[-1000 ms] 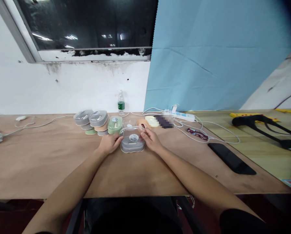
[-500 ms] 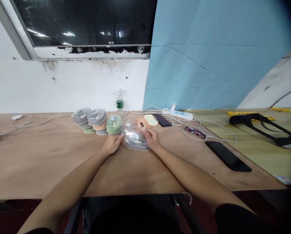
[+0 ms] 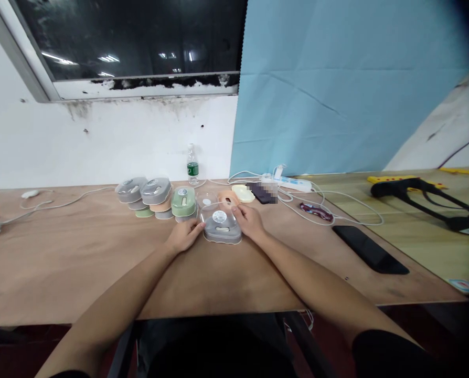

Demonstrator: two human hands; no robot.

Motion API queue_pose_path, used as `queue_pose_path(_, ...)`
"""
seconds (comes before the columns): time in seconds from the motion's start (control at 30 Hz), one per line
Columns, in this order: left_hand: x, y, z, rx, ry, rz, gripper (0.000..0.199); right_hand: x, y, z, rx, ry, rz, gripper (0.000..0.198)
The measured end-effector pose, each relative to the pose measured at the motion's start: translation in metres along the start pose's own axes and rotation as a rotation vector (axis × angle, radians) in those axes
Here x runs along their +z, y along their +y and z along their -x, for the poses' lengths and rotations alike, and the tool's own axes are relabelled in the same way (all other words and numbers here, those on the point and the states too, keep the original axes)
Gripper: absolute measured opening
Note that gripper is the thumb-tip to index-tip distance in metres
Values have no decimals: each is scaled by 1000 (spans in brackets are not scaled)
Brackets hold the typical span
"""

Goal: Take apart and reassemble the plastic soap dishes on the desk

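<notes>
In the head view, a grey box (image 3: 222, 238) with a pale slot sits on the table in front of me. A clear plastic lid (image 3: 219, 216) with a round white label is over it, its far edge looking raised. My right hand (image 3: 248, 220) is closed on the lid's right side. My left hand (image 3: 186, 234) is closed with its thumb against the left side; its other fingers are partly hidden. Just behind lie another clear lid (image 3: 206, 201), an orange slotted piece (image 3: 225, 200) and a cream piece (image 3: 243, 193).
Left of my hands stand stacked lidded boxes, a green one (image 3: 183, 201) and grey ones (image 3: 156, 190). A water bottle (image 3: 192, 167) is by the wall. Rightward are a power strip (image 3: 293, 184) with white cables, a dark wrapped item (image 3: 316, 212), a black phone (image 3: 370, 250) and a black frame (image 3: 427, 194).
The clear lid has shifted slightly right and sits more squarely over the grey box. My left hand has moved a little right with it; my right hand stays on its side.
</notes>
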State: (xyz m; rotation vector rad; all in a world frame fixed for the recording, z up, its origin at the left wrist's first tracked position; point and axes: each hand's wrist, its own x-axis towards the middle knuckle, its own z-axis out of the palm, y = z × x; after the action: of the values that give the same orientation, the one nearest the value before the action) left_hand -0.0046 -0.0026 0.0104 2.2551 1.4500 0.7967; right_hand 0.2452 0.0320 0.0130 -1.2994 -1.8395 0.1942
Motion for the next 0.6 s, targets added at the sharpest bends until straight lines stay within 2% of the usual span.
queue_pose_path(0.2, -9, -2, 3, 43, 32, -122, 50, 3, -6, 3, -40, -58, 14, 46)
queue_pose_path(0.47, -12, 4, 4, 143, 19, -205, 49, 2, -5, 4, -61, -51, -30, 44)
queue_pose_path(0.6, -12, 4, 4, 176, 32, -279, 53, 3, -3, 3, -91, -29, 30, 44)
